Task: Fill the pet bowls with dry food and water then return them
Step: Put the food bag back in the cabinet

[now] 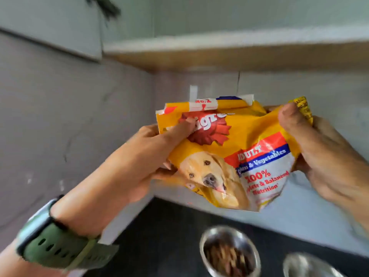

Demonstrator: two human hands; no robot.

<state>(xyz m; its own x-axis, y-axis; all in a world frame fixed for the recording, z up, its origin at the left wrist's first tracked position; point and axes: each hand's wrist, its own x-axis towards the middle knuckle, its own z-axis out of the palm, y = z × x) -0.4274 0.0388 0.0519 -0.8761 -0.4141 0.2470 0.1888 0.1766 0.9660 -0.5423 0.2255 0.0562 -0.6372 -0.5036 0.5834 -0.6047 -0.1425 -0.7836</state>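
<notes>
A yellow dog food bag point(229, 152) with a dog's picture is held up in front of the wall, its top folded over. My left hand point(147, 156) grips its left edge, thumb on the red logo. My right hand point(323, 154) holds the bag's right top corner. Below, on the black counter point(159, 236), a steel bowl point(229, 250) holds brown dry food. A second steel bowl point(307, 266) shows partly at the bottom right; its contents are blurred and I cannot tell them.
A wooden shelf point(239, 56) runs along the wall above the bag. Grey tiled walls point(69, 126) meet in a corner behind it. A green watch point(52, 236) is on my left wrist.
</notes>
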